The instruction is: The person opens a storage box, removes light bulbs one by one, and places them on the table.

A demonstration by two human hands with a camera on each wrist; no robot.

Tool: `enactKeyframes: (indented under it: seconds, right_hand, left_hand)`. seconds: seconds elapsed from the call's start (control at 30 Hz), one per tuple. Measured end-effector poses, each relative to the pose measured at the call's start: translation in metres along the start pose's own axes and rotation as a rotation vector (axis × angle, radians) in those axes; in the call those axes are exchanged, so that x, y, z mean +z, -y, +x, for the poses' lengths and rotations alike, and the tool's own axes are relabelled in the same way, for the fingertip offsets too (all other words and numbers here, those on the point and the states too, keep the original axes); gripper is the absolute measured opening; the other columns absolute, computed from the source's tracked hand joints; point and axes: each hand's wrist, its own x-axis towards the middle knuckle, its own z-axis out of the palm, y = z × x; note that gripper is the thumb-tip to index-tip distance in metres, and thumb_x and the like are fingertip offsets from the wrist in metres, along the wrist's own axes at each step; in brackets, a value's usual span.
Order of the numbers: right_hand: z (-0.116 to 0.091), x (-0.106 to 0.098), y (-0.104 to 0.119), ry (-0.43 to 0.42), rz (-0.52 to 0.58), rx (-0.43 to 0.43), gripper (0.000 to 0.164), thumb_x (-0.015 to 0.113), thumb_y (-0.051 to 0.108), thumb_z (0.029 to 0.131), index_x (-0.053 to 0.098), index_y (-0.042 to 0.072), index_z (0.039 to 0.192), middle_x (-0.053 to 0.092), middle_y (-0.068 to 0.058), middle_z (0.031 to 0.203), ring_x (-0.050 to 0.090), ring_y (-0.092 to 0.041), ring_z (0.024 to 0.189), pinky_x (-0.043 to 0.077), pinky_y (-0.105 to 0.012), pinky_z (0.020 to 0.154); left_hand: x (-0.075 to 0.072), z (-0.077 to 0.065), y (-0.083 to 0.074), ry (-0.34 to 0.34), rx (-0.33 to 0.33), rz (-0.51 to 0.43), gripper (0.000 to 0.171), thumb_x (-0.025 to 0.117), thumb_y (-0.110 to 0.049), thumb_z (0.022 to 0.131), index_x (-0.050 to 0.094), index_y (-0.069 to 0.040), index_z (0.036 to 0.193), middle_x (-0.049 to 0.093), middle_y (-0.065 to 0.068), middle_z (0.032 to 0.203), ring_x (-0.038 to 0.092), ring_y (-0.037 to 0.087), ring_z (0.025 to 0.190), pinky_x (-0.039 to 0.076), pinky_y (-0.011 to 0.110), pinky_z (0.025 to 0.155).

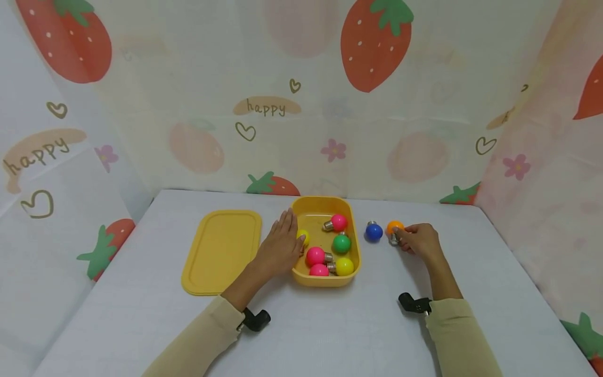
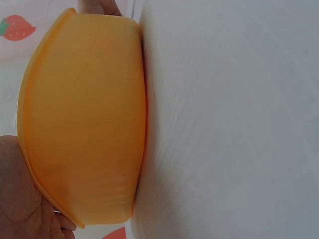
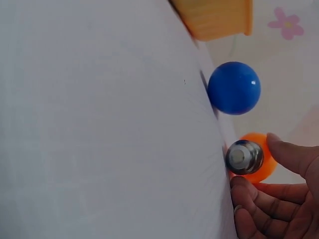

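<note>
We see the right hand with its fingers pinching an orange round bulb with a silver metal base, just right of a blue round bulb. A narrow gap separates the blue bulb from the yellow rectangular plastic box, near the back edge of the white counter. The left hand, fingers straight, rests against the box's left rim.
</note>
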Motion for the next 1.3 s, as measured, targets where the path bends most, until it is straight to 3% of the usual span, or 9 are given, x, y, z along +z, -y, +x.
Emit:
enactKeyframes:
  seconds: [0.3, 0.6, 0.9, 1.17, 1.3]
  right_hand:
    - [-0.008, -0.009, 0.004, -0.027, -0.063, -0.035, 0.054, 0.064, 0.035, 0.101, 0.061, -0.014, 0.125, 0.074, -0.017, 0.083, 0.071, -0.018, 0.064, 0.056, -0.023, 0.061]
    - [-0.022, -0.021, 0.024, -0.107, -0.095, -0.125, 0.055, 0.064, 0.036, 0.101, 0.061, -0.011, 0.129, 0.073, -0.027, 0.105, 0.073, -0.037, 0.086, 0.055, -0.021, 0.063]
    - [-0.042, -0.016, 0.056, -0.143, -0.094, -0.281, 0.052, 0.065, 0.038, 0.100, 0.065, -0.005, 0.128, 0.074, -0.023, 0.102, 0.073, -0.031, 0.084, 0.057, -0.029, 0.068]
    - [-0.052, -0.010, 0.077, -0.075, -0.094, -0.371, 0.045, 0.067, 0.034, 0.099, 0.067, -0.001, 0.126, 0.074, -0.020, 0.105, 0.071, -0.032, 0.089, 0.061, -0.041, 0.077]
    - [-0.054, 0.001, 0.086, 0.004, -0.104, -0.371, 0.045, 0.069, 0.035, 0.098, 0.067, 0.000, 0.127, 0.073, -0.020, 0.109, 0.070, -0.033, 0.093, 0.061, -0.040, 0.076]
  left_hand:
    - [-0.001, -0.001, 0.000, 0.008, -0.007, 0.002, 0.070, 0.037, -0.038, 0.110, 0.012, 0.005, 0.160, 0.006, 0.018, 0.169, 0.003, 0.030, 0.157, 0.009, 0.044, 0.125]
    - [-0.003, 0.000, 0.003, -0.001, 0.006, 0.018, 0.070, 0.036, -0.038, 0.110, 0.012, 0.005, 0.160, 0.006, 0.017, 0.169, 0.003, 0.030, 0.157, 0.009, 0.044, 0.125]
    - [-0.002, 0.001, 0.006, 0.015, -0.007, 0.011, 0.070, 0.037, -0.036, 0.110, 0.009, 0.003, 0.160, 0.004, 0.016, 0.170, 0.001, 0.028, 0.157, 0.007, 0.043, 0.125]
    - [0.001, 0.004, 0.000, -0.001, -0.005, -0.032, 0.069, 0.035, -0.036, 0.110, 0.011, 0.005, 0.160, 0.005, 0.017, 0.170, 0.002, 0.029, 0.157, 0.008, 0.043, 0.125]
    - [0.002, 0.003, -0.002, -0.003, -0.016, -0.042, 0.069, 0.037, -0.035, 0.110, 0.012, 0.005, 0.160, 0.005, 0.017, 0.169, 0.003, 0.029, 0.157, 0.009, 0.043, 0.125]
